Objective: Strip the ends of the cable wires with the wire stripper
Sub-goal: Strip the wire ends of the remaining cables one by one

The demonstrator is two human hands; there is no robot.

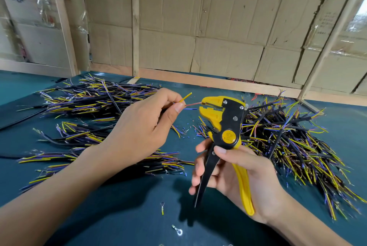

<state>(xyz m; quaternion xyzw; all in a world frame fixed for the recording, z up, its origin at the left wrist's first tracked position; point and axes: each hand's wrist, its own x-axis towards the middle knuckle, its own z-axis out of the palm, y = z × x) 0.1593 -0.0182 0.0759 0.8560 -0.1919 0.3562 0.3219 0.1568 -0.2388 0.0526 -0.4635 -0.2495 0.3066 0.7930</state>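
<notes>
Now, in the head view, our left hand (139, 126) pinches a cable's wires (186, 99); the pink wire (193, 103) sits in the wire stripper (224, 118), grasped by our right hand (238, 170). Many cables (288, 136) beyond this grip seem unfinished.

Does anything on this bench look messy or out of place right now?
Yes. Stray ring terminals lie loose on the green mat near the person, and bits of cut insulation are scattered below the wire stripper.

Soft, even daylight, faint shadows under the hands (234, 168), wide-angle bending and blur at the edges.
</notes>
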